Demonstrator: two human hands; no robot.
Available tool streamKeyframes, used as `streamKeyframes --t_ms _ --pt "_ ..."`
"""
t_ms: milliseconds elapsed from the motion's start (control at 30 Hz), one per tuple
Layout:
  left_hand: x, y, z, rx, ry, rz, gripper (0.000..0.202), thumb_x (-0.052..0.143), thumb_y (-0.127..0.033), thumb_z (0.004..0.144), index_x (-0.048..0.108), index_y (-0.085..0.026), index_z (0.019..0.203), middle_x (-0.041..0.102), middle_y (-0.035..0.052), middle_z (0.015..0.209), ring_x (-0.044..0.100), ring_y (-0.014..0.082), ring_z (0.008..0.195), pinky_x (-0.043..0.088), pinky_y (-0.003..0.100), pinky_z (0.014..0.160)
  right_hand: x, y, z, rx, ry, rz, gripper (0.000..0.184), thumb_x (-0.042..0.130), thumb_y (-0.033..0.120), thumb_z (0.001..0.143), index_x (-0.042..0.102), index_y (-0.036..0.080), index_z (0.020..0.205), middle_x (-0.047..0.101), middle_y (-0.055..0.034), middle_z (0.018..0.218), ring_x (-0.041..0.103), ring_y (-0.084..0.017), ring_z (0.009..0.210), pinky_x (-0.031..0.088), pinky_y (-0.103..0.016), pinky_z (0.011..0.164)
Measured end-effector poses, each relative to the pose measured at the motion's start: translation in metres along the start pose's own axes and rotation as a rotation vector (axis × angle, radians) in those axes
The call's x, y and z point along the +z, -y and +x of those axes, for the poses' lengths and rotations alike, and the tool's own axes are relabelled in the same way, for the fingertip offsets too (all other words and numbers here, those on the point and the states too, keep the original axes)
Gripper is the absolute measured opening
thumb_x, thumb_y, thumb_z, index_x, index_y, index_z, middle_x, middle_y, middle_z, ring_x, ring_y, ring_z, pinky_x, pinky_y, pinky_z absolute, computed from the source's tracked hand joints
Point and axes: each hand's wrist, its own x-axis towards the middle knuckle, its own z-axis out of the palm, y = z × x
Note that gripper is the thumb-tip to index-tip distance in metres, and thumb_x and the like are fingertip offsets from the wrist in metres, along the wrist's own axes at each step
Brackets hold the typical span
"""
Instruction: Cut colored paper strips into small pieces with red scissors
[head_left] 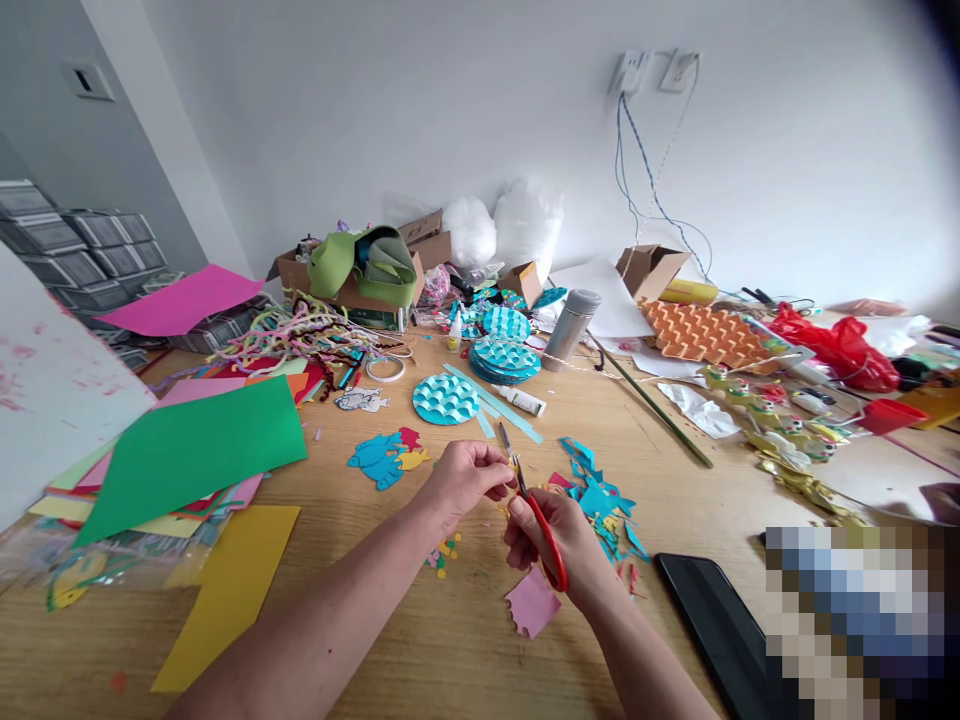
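Observation:
My right hand (546, 535) grips a pair of scissors (553, 560) by red handles, blades pointing away and a little apart. Close to the blades, my left hand (474, 480) has its fingers pinched together; whatever is between them is too small to make out. Below the scissors lies a pink paper piece (533, 602) with scalloped edges. Small pink, yellow and green paper dots (444, 555) are scattered under my left wrist. Blue paper scraps (600, 500) spread to the right of my right hand. Blue paper fish (377, 458) rest left of my left hand.
Blue discs with wavy paper strips (445, 398) stand ahead, beside a glue bottle (522, 401) and a grey flask (573, 328). Coloured paper sheets (202, 450) pile up at left. A black phone (709, 625) lies at right, near a pixelated area. A green stick (660, 405) crosses the back right.

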Motion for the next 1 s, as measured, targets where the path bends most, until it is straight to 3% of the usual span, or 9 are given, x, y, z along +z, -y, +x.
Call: streamKeyframes --t_ms 433,1000 --pt "-0.0004 0.0000 -0.0010 -0.030 0.006 0.007 0.003 0.061 -0.015 0.064 0.060 -0.014 0.067 0.066 0.0016 0.061 0.057 0.0097 0.053 0.043 0.023 0.057 0.0000 -0.0006 -0.0004 -0.007 -0.003 -0.016 0.045 0.068 0.057 0.070 0.055 0.015 0.064 0.061 0.0001 0.052 0.060 -0.012 0.039 0.041 -0.018 0.036" --pt "-0.0013 0.0007 0.0019 0.039 -0.001 0.049 0.002 0.059 -0.012 0.064 0.059 -0.013 0.063 0.062 0.0005 0.057 0.054 0.0087 0.051 0.042 0.022 0.054 0.0010 0.0030 -0.0008 0.023 0.000 -0.048 0.045 0.069 0.058 0.068 0.054 0.015 0.062 0.061 0.0003 0.051 0.060 -0.013 0.040 0.042 -0.019 0.037"
